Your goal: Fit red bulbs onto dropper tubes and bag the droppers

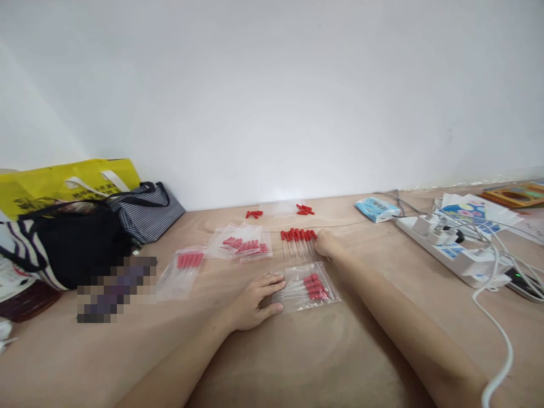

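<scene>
A row of droppers (300,235) with red bulbs and thin clear tubes lies on the table, bulbs towards the wall. My right hand (327,243) is curled closed at the row's right end, against the last dropper; what its fingers hold, if anything, is hidden. In front of the row lies a clear zip bag (312,289) with several red-bulbed droppers inside. My left hand (259,300) rests open on the table, fingertips on that bag's left edge. More filled bags (242,241) overlap to the left, beside another filled bag (182,272).
Loose red bulbs (255,214) and another small pile (305,209) lie near the wall. A blue tissue pack (376,208), a power strip (450,249) with cables and some papers (476,212) are on the right. At left stand a striped bag (147,209), black bag (80,243) and yellow bag (55,181).
</scene>
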Demonstrator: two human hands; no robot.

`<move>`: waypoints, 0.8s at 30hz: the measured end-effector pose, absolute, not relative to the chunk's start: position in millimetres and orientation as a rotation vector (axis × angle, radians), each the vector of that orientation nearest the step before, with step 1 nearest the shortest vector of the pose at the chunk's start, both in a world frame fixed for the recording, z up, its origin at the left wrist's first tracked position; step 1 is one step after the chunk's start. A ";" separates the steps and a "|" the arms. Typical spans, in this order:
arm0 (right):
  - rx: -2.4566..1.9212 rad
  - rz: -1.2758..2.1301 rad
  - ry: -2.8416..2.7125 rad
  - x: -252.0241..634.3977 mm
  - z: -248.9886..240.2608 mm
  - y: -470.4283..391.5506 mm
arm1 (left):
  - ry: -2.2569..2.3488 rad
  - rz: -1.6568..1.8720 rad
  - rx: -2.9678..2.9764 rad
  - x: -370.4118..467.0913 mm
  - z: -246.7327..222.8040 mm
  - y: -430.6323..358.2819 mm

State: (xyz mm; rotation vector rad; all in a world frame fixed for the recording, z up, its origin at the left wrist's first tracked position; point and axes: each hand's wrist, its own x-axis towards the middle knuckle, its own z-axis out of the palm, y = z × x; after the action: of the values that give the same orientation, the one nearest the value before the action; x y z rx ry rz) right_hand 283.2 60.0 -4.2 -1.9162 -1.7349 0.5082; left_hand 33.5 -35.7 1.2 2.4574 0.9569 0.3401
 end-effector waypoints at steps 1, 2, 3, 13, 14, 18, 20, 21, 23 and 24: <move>-1.910 0.515 -1.722 286.0 -1.3 57.4 | 0.963 0.334 2.457 33.2 0.8 -35.7; -1.898 0.523 -1.703 290.4 1.3 53.6 | 0.969 0.326 2.458 32.8 0.5 -35.6; -1.883 0.530 -1.685 296.1 3.1 48.8 | 0.976 0.318 2.459 32.4 0.2 -35.6; -1.341 0.926 -0.990 323.9 -31.4 -10.2 | 0.980 0.333 2.461 35.0 6.8 -37.4; -1.317 0.930 -0.947 320.7 -32.7 -12.0 | 0.978 0.330 2.465 35.2 6.8 -37.4; -1.247 0.948 -0.884 306.8 -30.0 -16.0 | 0.970 0.326 2.480 34.8 5.1 -36.6; -1.210 0.969 -0.887 301.0 -28.3 -18.4 | 0.970 0.326 2.480 34.4 4.2 -36.3; -1.186 0.983 -0.887 298.4 -28.0 -19.8 | 0.968 0.325 2.479 34.3 4.0 -36.2; -1.138 1.030 -0.881 293.5 -28.2 -23.0 | 0.965 0.322 2.477 34.3 3.8 -36.3; -1.117 1.059 -0.876 291.2 -28.5 -24.6 | 0.968 0.323 2.475 34.3 3.9 -36.4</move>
State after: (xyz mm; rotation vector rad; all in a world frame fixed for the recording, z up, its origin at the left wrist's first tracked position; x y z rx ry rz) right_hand 291.2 -24.6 -28.5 -1.1165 -0.8764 1.0587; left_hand 34.3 -36.4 3.9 2.4748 0.9675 0.3234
